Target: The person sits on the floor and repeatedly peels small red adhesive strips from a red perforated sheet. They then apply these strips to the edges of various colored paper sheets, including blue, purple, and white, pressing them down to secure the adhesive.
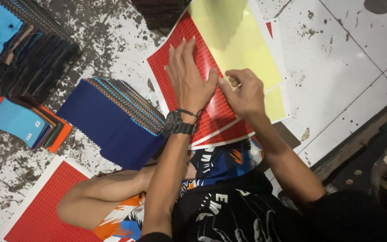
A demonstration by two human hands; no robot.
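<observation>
A red sticker sheet (pixel 181 42) with rows of small printed labels lies on the tiled floor, and a yellow backing sheet (pixel 236 40) covers its far right part. My left hand (pixel 189 78) lies flat on the red sheet, fingers spread and pointing away from me; a black watch is on its wrist. My right hand (pixel 245 92) sits beside it with fingers curled, pinching at the red sheet near the yellow sheet's edge. Whether anything small is between the fingertips is hidden.
A stack of fabric swatches with a dark blue top (pixel 113 121) lies left of the sheet. More swatch stacks in blue and orange (pixel 21 123) sit at far left. Another red sheet (pixel 45 210) lies at lower left. My bent knee (pixel 99 197) is below. Dark wooden edge (pixel 359 143) at right.
</observation>
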